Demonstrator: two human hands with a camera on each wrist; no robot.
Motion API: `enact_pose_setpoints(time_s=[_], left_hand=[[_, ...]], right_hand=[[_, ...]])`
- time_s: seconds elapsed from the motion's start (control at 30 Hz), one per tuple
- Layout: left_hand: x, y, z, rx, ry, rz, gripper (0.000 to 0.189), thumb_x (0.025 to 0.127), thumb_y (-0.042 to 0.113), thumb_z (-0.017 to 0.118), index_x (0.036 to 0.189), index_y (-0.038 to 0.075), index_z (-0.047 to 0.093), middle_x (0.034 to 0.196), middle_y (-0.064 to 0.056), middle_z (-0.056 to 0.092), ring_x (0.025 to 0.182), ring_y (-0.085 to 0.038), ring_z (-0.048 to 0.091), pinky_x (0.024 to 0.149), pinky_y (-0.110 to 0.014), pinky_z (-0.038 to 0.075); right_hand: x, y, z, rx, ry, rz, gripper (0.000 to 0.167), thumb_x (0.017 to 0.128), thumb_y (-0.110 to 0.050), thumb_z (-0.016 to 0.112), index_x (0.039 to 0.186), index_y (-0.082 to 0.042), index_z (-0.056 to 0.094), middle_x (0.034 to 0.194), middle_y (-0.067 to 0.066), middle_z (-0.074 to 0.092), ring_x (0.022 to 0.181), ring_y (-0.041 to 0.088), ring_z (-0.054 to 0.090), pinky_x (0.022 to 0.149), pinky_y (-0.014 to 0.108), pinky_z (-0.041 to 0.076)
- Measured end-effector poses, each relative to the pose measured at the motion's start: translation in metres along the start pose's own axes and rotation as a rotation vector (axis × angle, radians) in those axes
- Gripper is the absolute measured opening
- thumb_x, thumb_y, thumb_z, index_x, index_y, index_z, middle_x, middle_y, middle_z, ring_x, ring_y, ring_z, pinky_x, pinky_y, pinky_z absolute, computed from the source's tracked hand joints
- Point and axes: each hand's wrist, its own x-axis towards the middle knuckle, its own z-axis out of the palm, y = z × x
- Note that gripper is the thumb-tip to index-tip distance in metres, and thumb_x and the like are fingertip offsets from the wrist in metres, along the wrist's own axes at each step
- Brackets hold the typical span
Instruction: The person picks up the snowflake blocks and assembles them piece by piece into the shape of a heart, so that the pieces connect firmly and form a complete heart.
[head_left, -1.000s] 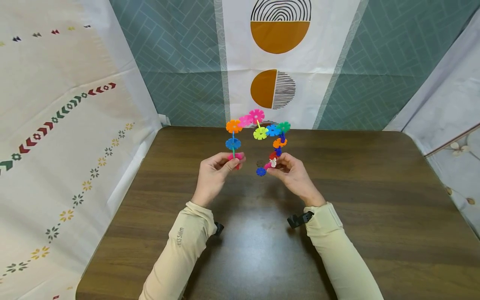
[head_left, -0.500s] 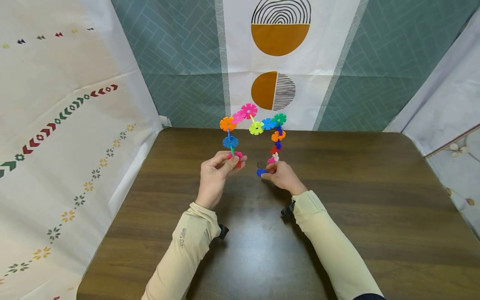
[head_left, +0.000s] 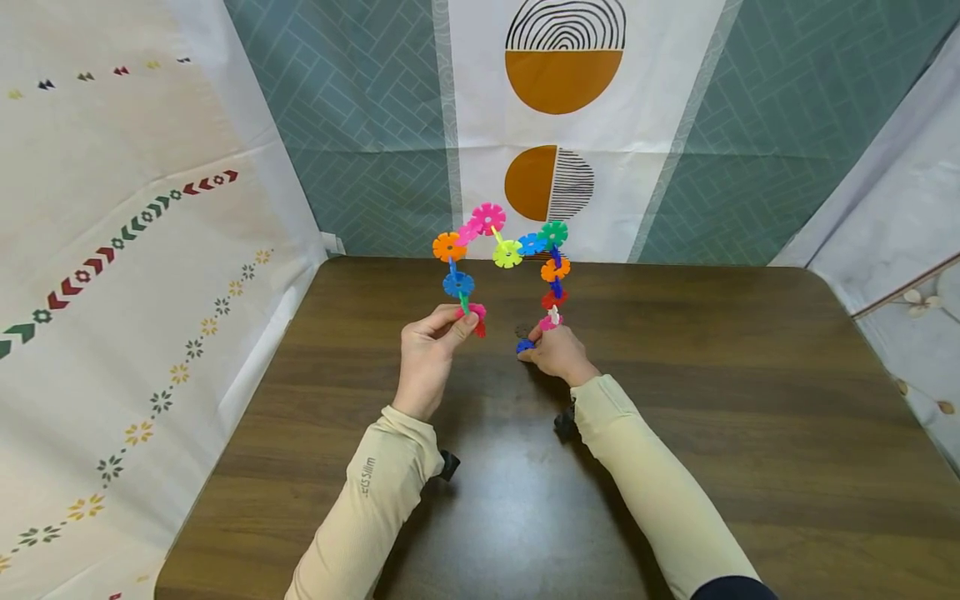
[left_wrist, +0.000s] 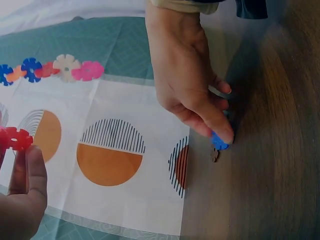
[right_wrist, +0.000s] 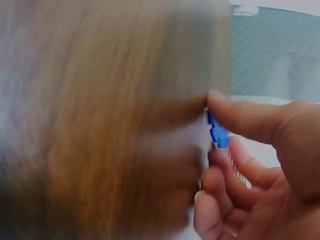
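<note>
A chain of flower-shaped interlocking plastic discs (head_left: 459,284) arches in the air in the head view. My left hand (head_left: 424,358) pinches its left end, near a pink disc; a red disc (head_left: 480,328) shows beyond the fingertips. The free right end, with a white disc and a pink disc (left_wrist: 89,71), hangs down. Behind it, my right hand (head_left: 561,354) is low at the table, thumb and fingers pinching a blue disc (right_wrist: 220,136). Just beyond that lies a brown disc (left_wrist: 215,155); whether the two are joined is unclear.
The brown wooden table (head_left: 712,417) extends around both hands. A patterned cloth (head_left: 360,150) hangs behind its back edge, with pale cloths (head_left: 150,275) at the sides. A dark wrist device (head_left: 448,465) sits below the left hand.
My right hand has let go of the chain's right end, moved down and left to the table, and taken the blue disc. The chain's top has shifted left and up.
</note>
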Motion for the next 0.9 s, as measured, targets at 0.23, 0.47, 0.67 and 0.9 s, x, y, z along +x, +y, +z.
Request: enact_pose_setpoints(time_s=[0.23, 0.47, 0.67, 0.9], left_hand=[[0.003, -0.002, -0.003, -0.002, 0.022, -0.008, 0.025, 0.088, 0.009, 0.072, 0.103, -0.010, 0.071, 0.097, -0.009, 0.070, 0.095, -0.029, 0.064, 0.089, -0.034, 0.052], [0.005, -0.003, -0.003, -0.001, 0.056, -0.031, 0.026, 0.088, 0.008, 0.071, 0.104, -0.012, 0.069, 0.094, -0.005, 0.071, 0.092, -0.026, 0.065, 0.086, -0.033, 0.051], [0.005, -0.004, -0.001, 0.000, 0.067, -0.052, 0.029, 0.088, 0.010, 0.072, 0.105, -0.013, 0.069, 0.093, -0.004, 0.071, 0.089, -0.023, 0.065, 0.085, -0.031, 0.051], [0.004, -0.003, 0.002, -0.010, 0.050, -0.051, 0.028, 0.088, 0.010, 0.072, 0.105, -0.012, 0.069, 0.093, -0.004, 0.072, 0.090, -0.024, 0.064, 0.086, -0.033, 0.050]], right_hand=[[-0.023, -0.008, 0.001, 0.331, -0.004, -0.170, 0.020, 0.089, -0.019, 0.072, 0.102, -0.003, 0.067, 0.088, 0.007, 0.065, 0.073, 0.029, 0.058, 0.063, 0.034, 0.051], [-0.058, -0.030, 0.006, 0.740, 0.027, -0.251, 0.020, 0.089, -0.020, 0.072, 0.102, -0.006, 0.068, 0.093, 0.008, 0.071, 0.086, 0.038, 0.068, 0.081, 0.051, 0.055], [-0.073, -0.046, 0.009, 0.962, 0.160, -0.306, 0.023, 0.087, -0.014, 0.074, 0.105, -0.002, 0.068, 0.093, 0.016, 0.071, 0.081, 0.034, 0.069, 0.079, 0.035, 0.057], [-0.084, -0.062, -0.004, 0.946, 0.223, -0.346, 0.018, 0.088, -0.001, 0.069, 0.105, 0.006, 0.066, 0.093, 0.022, 0.070, 0.080, 0.035, 0.069, 0.077, 0.037, 0.058]])
